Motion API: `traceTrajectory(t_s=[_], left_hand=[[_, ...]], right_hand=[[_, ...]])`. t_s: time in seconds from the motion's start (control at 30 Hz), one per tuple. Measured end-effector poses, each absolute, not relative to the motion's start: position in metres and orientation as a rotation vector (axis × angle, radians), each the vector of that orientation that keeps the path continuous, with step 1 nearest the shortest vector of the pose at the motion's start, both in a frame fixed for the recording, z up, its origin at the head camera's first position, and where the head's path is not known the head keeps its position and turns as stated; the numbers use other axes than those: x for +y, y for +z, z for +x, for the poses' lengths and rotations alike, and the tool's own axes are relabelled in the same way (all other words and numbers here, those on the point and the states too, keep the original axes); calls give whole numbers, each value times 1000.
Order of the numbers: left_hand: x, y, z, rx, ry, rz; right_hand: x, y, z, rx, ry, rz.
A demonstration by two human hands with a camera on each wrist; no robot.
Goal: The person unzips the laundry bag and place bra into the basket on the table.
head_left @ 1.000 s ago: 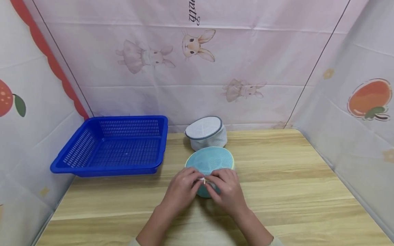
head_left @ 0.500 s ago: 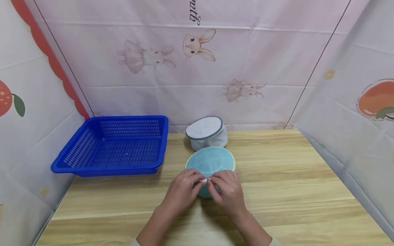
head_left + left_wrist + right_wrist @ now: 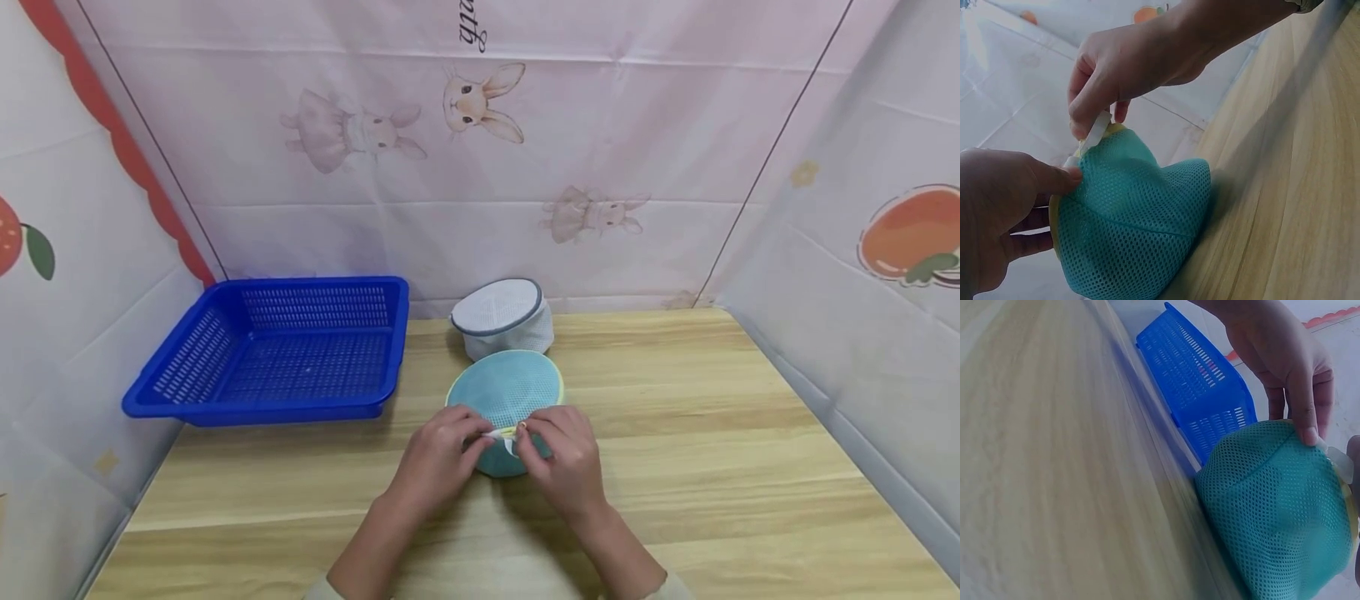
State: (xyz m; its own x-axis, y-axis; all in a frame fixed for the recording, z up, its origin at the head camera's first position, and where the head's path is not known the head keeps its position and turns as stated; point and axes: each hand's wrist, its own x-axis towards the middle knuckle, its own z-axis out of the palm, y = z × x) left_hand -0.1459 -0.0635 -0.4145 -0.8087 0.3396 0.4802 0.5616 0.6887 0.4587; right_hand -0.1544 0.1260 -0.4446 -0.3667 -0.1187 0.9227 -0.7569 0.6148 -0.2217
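A teal mesh laundry bag point(image 3: 510, 387) with a yellow rim stands on the table, its round top tilted toward the back. My left hand point(image 3: 438, 454) pinches the near edge of that rim, at a short white piece on it. Just to the right, my right hand point(image 3: 566, 454) pinches the rim's edge between thumb and index finger, where a small pull is partly hidden by the fingertips. A white tab point(image 3: 1096, 131) sticks out between both hands. Seen from the left wrist, the bag's mesh side point(image 3: 1135, 219) bulges below the fingers.
Behind the teal bag stands a white mesh laundry bag point(image 3: 510, 337) with a grey rim. At the back left is a blue plastic basket point(image 3: 300, 417). The wood-patterned table point(image 3: 712, 467) is bounded by printed cloth walls point(image 3: 637, 150) at the back and sides.
My right hand has slid a little to the right along the rim, away from the left hand. More yellow edging and the white tab now show between them.
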Motion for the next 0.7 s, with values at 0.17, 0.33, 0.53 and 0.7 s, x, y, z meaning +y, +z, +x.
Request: traceTrajectory(t_s=[0.17, 0.33, 0.53, 0.7], left_hand=[[-61, -415, -147, -2505, -818, -750], [-51, -417, -148, -2448, -735, -840], [-41, -418, -147, -2445, -725, -831], [-39, -419, -147, -2440, -743, -797]], right_hand=[[124, -444, -154, -1834, 807, 735], [119, -446, -151, -1799, 811, 758], [117, -449, -149, -1800, 806, 739], [119, -449, -150, -1828, 790, 716]])
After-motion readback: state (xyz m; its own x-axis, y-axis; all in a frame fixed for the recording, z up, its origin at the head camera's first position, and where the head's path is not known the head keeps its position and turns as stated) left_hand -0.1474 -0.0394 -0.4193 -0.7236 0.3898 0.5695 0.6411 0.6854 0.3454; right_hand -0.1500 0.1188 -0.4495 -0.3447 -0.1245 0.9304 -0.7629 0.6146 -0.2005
